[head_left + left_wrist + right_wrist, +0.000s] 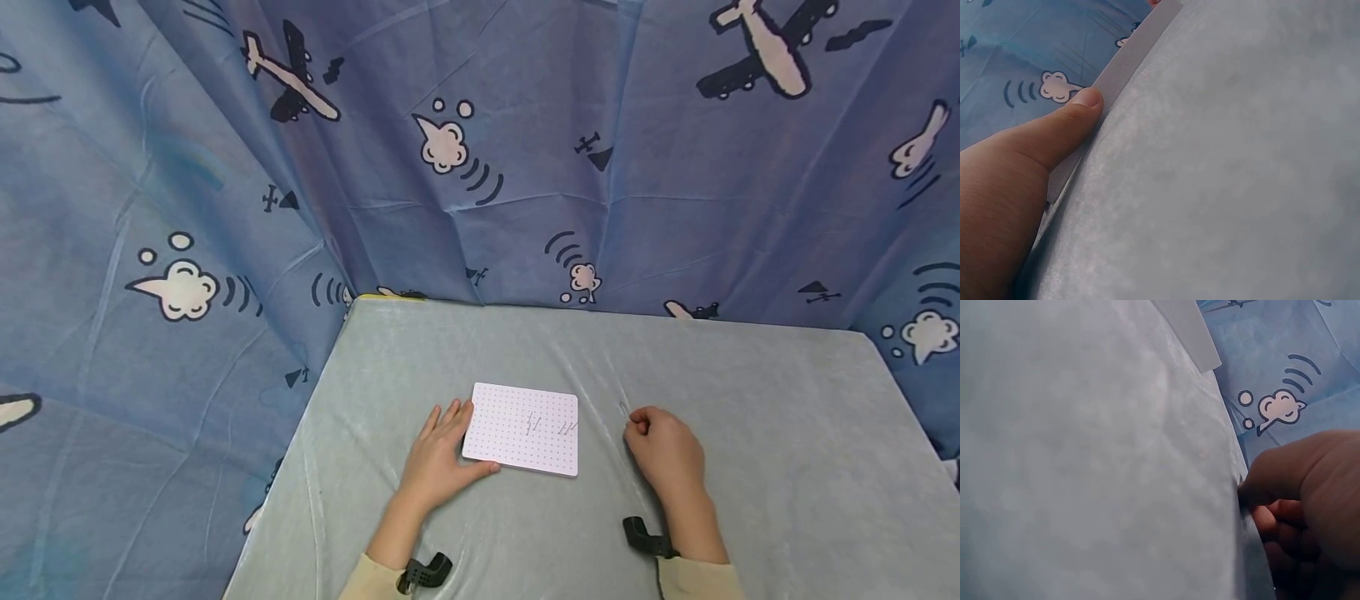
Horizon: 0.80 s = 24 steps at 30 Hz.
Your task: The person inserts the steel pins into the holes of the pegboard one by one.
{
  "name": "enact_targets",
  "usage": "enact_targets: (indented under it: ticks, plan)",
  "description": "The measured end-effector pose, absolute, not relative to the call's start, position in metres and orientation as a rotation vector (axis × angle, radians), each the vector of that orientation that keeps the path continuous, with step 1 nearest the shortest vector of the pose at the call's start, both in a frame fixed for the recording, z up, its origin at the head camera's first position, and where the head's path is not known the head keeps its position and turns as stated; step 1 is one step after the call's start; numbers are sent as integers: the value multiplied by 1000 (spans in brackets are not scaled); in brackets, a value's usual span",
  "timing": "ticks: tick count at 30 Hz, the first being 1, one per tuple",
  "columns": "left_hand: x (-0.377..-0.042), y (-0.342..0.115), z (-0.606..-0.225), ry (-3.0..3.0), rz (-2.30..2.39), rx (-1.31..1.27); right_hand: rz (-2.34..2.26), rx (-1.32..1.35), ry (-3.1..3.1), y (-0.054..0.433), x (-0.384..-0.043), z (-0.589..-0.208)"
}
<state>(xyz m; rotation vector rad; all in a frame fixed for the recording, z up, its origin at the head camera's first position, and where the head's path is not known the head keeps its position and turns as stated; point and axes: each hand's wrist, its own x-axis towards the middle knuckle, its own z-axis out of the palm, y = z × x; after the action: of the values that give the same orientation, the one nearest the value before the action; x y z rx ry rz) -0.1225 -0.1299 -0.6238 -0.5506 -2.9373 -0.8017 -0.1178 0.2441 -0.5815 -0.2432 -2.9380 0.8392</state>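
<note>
A white board (498,433) dotted with a grid of small holes or dots lies flat on the table. Several thin dark lines, perhaps slim pins, show on its right half. My left hand (442,467) rests at its left side, fingers against the left edge and the thumb along the near edge. In the left wrist view the thumb (1066,128) presses on the board's side (1132,50). To the right of the board, my right hand (670,450) pinches a tiny thin greyish thing (624,409) between thumb and forefinger. Its kind is too small to tell.
A pale grey-green cloth covers the table (787,433), with creases running across it. Behind and to the left hangs a blue curtain (525,208) printed with planes and clouds. Black camera mounts (647,537) sit on both wrists.
</note>
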Motion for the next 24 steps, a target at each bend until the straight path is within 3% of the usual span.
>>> enact_targets:
  ticks: [24]
  plan:
    - [-122, -130, -624, -2912, -845, -557, 1094, -425, -2652, 240, -117, -585]
